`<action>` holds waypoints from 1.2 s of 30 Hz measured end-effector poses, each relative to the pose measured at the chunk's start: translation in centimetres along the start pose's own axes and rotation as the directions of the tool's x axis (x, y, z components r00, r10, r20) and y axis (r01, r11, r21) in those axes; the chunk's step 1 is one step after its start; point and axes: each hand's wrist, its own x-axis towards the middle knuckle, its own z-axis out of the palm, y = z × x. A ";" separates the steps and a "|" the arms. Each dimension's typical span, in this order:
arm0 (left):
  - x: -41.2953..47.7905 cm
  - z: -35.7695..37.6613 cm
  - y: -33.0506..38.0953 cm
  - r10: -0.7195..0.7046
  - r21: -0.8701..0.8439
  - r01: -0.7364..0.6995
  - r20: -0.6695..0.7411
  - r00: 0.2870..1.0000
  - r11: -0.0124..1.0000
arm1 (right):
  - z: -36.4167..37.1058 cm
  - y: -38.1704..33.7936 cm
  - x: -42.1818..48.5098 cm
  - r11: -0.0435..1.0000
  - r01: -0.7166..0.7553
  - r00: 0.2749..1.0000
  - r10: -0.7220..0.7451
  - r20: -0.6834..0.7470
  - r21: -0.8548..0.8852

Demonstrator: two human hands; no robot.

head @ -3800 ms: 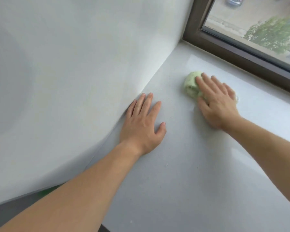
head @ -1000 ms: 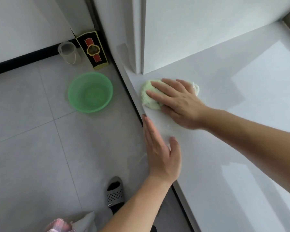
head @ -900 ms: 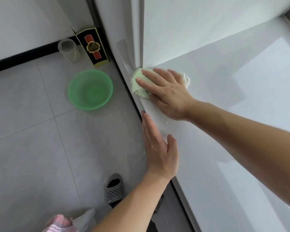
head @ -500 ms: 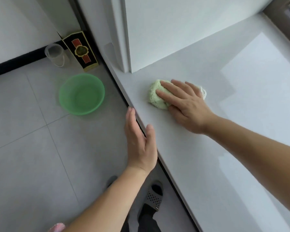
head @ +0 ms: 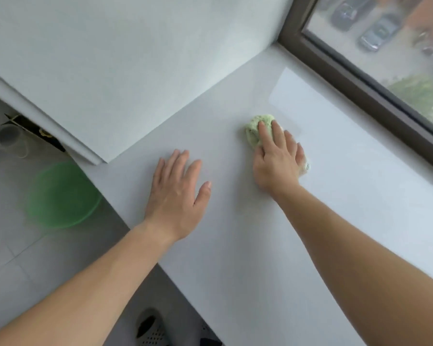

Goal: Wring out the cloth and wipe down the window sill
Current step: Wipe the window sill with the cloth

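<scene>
the cloth (head: pixel 256 129), pale green and bunched into a wad, lies on the white window sill (head: pixel 273 245), toward the window side and not far from the corner where the side wall meets the frame. our right hand (head: pixel 276 162) lies flat on top of it, fingers spread and pressing down rather than curled round it; a little of the cloth pokes out past the fingertips and at the outer edge of the palm. our left hand (head: pixel 178 198) rests palm down on the bare sill beside it, well apart from the cloth, fingers wide and holding nothing; we judge it is bracing us.

beyond the cloth a bright patch of light lies across the sill, and past that runs the dark window frame (head: pixel 360 78). off the sill's near edge, down on the tiled floor, stands a green basin (head: pixel 60 196), with a clear cup (head: pixel 6 138) farther back beside a dark box. a slipper (head: pixel 150 328) shows at the bottom.

we judge the wringing is done and the wiping is in hand. what could go wrong: the wad is small under a flat palm, so a fast stroke might roll it out from under the fingers and leave skin on the sill. a bunched cloth also covers a narrow path, so strips near the frame and the wall corner could be missed. leaning hard on the left hand on a damp surface could let it slide.
</scene>
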 end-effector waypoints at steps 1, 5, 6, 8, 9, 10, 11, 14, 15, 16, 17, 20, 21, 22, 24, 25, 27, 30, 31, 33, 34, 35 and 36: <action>1.1 0.1 0.5 0.038 0.006 -0.038 0.004 0.999 0.999 | 0.1 -0.1 -0.1 0.999 0.022 1.000 -0.022 -0.010 -0.025; 5.8 0.3 1.2 0.197 0.098 -0.207 0.101 0.975 0.973 | -1.8 3.9 0.2 0.923 0.348 0.937 -0.341 0.073 -0.166; 7.0 0.3 1.1 0.231 0.124 -0.247 0.132 0.964 0.961 | -2.5 5.5 1.3 0.914 0.358 0.934 -0.349 0.080 -0.190; 9.1 0.4 0.8 0.292 0.157 -0.321 0.183 0.939 0.934 | -3.7 8.3 4.3 0.940 0.270 0.962 -0.270 0.031 -0.209; 10.1 0.3 0.8 0.311 0.168 -0.345 0.202 0.929 0.923 | -4.2 9.4 6.0 0.957 0.196 0.980 -0.201 -0.001 -0.213; 10.9 0.3 0.8 0.323 0.175 -0.362 0.215 0.922 0.916 | -4.7 10.4 7.7 0.973 0.106 0.993 -0.114 -0.028 -0.207; 12.0 0.4 1.0 0.341 0.177 -0.383 0.229 0.912 0.907 | -5.2 11.5 9.3 0.984 -0.010 0.998 -0.002 -0.064 -0.175; 13.6 1.2 1.6 0.380 0.173 -0.422 0.228 0.896 0.890 | -5.7 11.9 12.0 0.949 -0.314 0.938 0.307 -0.163 -0.022; 13.7 1.5 1.6 0.390 0.177 -0.429 0.218 0.895 0.886 | -5.1 10.9 11.9 0.931 -0.364 0.916 0.359 -0.179 0.005; 13.6 1.7 1.5 0.396 0.178 -0.433 0.210 0.894 0.884 | -4.1 9.7 11.2 0.933 -0.361 0.915 0.355 -0.191 0.003; 13.7 1.8 1.3 0.401 0.173 -0.435 0.200 0.894 0.884 | -3.2 8.6 10.3 0.955 -0.295 0.938 0.283 -0.198 -0.033; 13.9 2.0 1.0 0.413 0.174 -0.444 0.185 0.892 0.879 | -3.3 9.1 8.5 0.993 -0.045 0.996 0.036 -0.083 -0.108; 14.0 2.0 1.0 0.415 0.181 -0.445 0.183 0.891 0.877 | -4.1 10.5 8.9 0.993 -0.063 0.996 0.056 -0.075 -0.099; 14.1 2.0 1.1 0.417 0.185 -0.448 0.182 0.890 0.875 | -4.9 11.9 9.5 0.986 -0.148 0.986 0.141 -0.089 -0.077; 14.0 2.0 1.3 0.418 0.196 -0.451 0.186 0.889 0.871 | -5.9 13.5 10.6 0.921 -0.390 0.912 0.387 -0.135 0.004; 14.0 2.0 1.3 0.416 0.202 -0.449 0.186 0.890 0.870 | -5.9 13.0 10.9 0.884 -0.467 0.871 0.466 -0.157 0.032; 14.1 1.9 1.5 0.416 0.211 -0.449 0.184 0.891 0.869 | -4.8 10.2 10.5 0.869 -0.492 0.851 0.494 -0.176 0.057; 14.1 1.8 1.7 0.417 0.228 -0.454 0.192 0.888 0.861 | -2.0 5.0 6.9 0.972 -0.233 0.964 0.233 -0.127 0.015; 14.1 1.7 1.7 0.418 0.234 -0.456 0.195 0.887 0.858 | -1.3 3.9 5.3 0.992 -0.126 0.988 0.125 -0.094 -0.009; 14.1 1.6 1.8 0.421 0.241 -0.462 0.204 0.884 0.853 | -1.2 4.2 4.0 0.999 -0.010 0.999 0.008 -0.038 -0.037; 14.1 1.6 1.8 0.421 0.240 -0.462 0.204 0.884 0.854 | -1.7 5.5 4.7 0.998 -0.031 0.999 0.029 -0.039 -0.049; 14.2 1.6 1.8 0.420 0.238 -0.460 0.202 0.885 0.855 | -2.3 6.9 5.7 0.992 -0.111 0.992 0.108 -0.060 -0.059; 14.2 1.6 1.7 0.421 0.234 -0.460 0.200 0.885 0.856 | -3.0 8.5 6.9 0.971 -0.233 0.969 0.228 -0.094 -0.052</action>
